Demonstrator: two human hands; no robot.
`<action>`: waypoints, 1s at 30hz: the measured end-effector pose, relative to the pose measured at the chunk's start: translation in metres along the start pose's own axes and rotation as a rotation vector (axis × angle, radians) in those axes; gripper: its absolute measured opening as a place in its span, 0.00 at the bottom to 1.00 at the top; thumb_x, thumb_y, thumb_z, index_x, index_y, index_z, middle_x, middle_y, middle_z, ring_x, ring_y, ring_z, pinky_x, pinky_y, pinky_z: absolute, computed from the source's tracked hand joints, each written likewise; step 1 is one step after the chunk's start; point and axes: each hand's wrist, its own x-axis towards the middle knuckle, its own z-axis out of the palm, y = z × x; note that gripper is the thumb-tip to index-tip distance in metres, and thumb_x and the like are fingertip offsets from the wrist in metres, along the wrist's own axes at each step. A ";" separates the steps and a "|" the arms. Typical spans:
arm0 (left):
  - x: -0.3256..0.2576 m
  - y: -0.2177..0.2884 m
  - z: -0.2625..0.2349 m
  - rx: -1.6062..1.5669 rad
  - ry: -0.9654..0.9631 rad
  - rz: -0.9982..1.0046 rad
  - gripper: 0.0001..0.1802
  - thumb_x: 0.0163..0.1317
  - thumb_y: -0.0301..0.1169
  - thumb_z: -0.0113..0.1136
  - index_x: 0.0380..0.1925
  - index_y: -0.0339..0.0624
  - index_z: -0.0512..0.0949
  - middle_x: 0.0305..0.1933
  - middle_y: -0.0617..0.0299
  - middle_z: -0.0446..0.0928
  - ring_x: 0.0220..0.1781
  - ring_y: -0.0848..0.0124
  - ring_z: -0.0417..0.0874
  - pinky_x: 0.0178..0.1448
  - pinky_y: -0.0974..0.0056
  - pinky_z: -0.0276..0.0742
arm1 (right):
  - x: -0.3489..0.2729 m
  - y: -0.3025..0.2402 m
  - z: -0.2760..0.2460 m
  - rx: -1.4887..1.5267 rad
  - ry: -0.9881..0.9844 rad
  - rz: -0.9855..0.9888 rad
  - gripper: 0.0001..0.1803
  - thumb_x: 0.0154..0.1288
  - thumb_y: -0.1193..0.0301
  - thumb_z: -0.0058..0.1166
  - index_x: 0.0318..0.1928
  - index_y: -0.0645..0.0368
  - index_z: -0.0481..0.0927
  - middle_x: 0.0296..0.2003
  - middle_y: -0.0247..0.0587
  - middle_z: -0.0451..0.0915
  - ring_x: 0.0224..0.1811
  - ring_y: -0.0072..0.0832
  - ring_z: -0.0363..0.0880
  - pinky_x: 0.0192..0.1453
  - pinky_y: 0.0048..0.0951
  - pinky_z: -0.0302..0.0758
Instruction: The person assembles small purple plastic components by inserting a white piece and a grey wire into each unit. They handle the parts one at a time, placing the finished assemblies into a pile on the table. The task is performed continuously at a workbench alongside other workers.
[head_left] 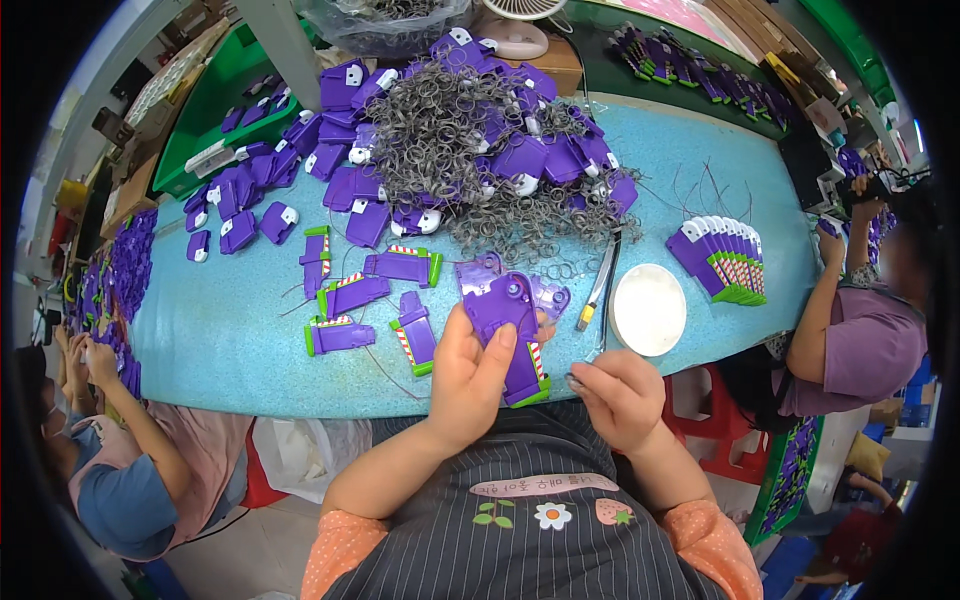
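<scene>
The left hand [470,375] grips a purple plastic wing piece [505,325] upright over the near edge of the blue table [230,350], while the right hand [620,395] pinches a small metal spring [573,381] between clenched fingertips; so tiny a spring could slip and drop into the lap. Beyond lie five finished wings [375,295], one white dish [649,308], one pair of tweezers [600,285], a fanned stack [722,258], and uncountable springs [450,130].
</scene>
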 end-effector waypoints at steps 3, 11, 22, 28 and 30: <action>0.006 0.003 -0.008 -0.023 -0.025 -0.099 0.13 0.67 0.24 0.42 0.51 0.34 0.61 0.47 0.52 0.74 0.48 0.67 0.78 0.53 0.64 0.74 | 0.004 0.006 -0.015 0.292 -0.255 0.149 0.12 0.45 0.77 0.64 0.34 0.60 0.81 0.24 0.39 0.75 0.22 0.30 0.74 0.24 0.27 0.69; 0.011 0.016 -0.039 0.695 0.168 0.196 0.12 0.66 0.22 0.44 0.49 0.33 0.64 0.40 0.57 0.79 0.31 0.79 0.76 0.33 0.74 0.72 | 0.000 0.013 -0.088 -0.081 0.033 0.691 0.04 0.48 0.79 0.61 0.24 0.63 0.79 0.23 0.39 0.74 0.24 0.28 0.72 0.27 0.25 0.66; -0.043 0.030 -0.027 -0.049 -0.105 -0.366 0.16 0.66 0.22 0.40 0.54 0.34 0.59 0.53 0.47 0.71 0.53 0.61 0.76 0.57 0.59 0.72 | 0.003 0.015 -0.075 -0.295 0.097 0.667 0.01 0.53 0.81 0.56 0.28 0.65 0.77 0.25 0.38 0.72 0.26 0.24 0.68 0.29 0.22 0.63; -0.046 0.025 -0.008 -0.212 -0.183 -0.411 0.19 0.67 0.21 0.39 0.58 0.34 0.57 0.55 0.51 0.69 0.57 0.65 0.73 0.62 0.58 0.68 | 0.013 -0.020 -0.040 0.488 0.116 0.624 0.02 0.56 0.79 0.53 0.31 0.63 0.74 0.36 0.41 0.70 0.36 0.24 0.67 0.43 0.23 0.65; -0.047 0.027 -0.003 -0.216 -0.211 -0.422 0.18 0.67 0.22 0.38 0.57 0.32 0.58 0.55 0.52 0.69 0.57 0.67 0.72 0.61 0.61 0.69 | 0.011 -0.025 -0.022 0.703 0.057 0.615 0.03 0.59 0.78 0.51 0.35 0.63 0.73 0.42 0.44 0.68 0.43 0.26 0.67 0.50 0.28 0.65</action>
